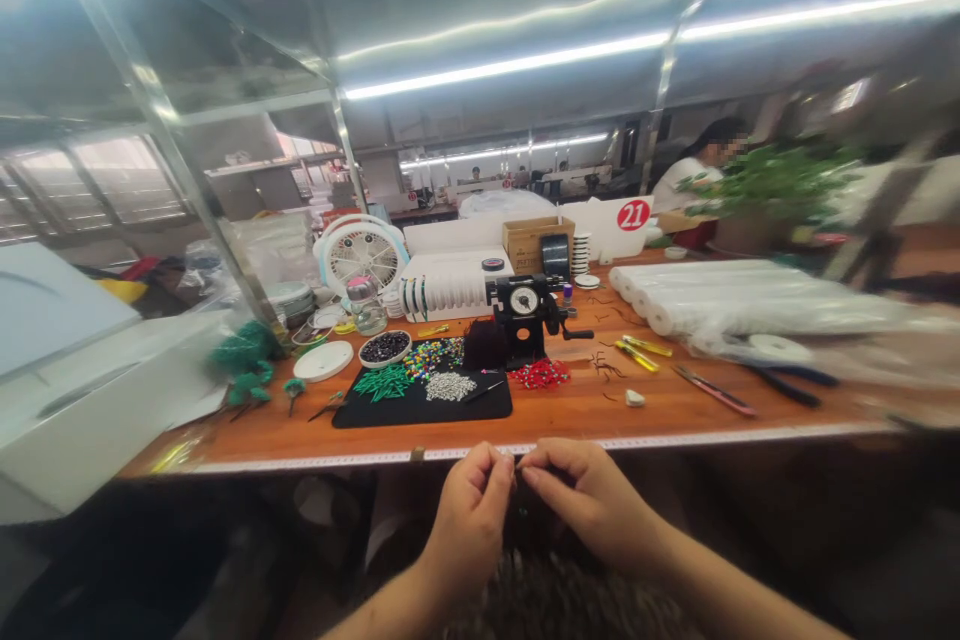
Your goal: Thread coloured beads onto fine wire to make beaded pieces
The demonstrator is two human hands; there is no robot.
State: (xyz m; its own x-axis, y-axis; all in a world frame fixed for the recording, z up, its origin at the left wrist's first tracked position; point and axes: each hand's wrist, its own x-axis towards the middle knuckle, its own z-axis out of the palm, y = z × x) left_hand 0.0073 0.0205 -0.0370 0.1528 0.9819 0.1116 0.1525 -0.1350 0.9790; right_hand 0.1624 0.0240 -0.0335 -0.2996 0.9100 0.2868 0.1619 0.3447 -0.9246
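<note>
My left hand [474,500] and my right hand [585,495] are close together just in front of the table's edge. Thumb and fingertips of each are pinched. Between them is something tiny and thin that I cannot make out. Beyond my hands lies a black mat [420,412] with small green pieces [382,382], silver beads [450,386] and multicoloured beads [426,358]. Small red pieces [540,374] are heaped beside the mat. A shallow dish of dark beads [386,348] sits at its back left corner.
Behind the mat stands a black hand-cranked machine [525,320] with a dial. White wrapped rolls [720,295], red-handled pliers [716,392] and yellow-handled tools [636,356] lie right. A fan [365,258] stands behind; a white box [97,400] is left. Another person [686,185] sits far right.
</note>
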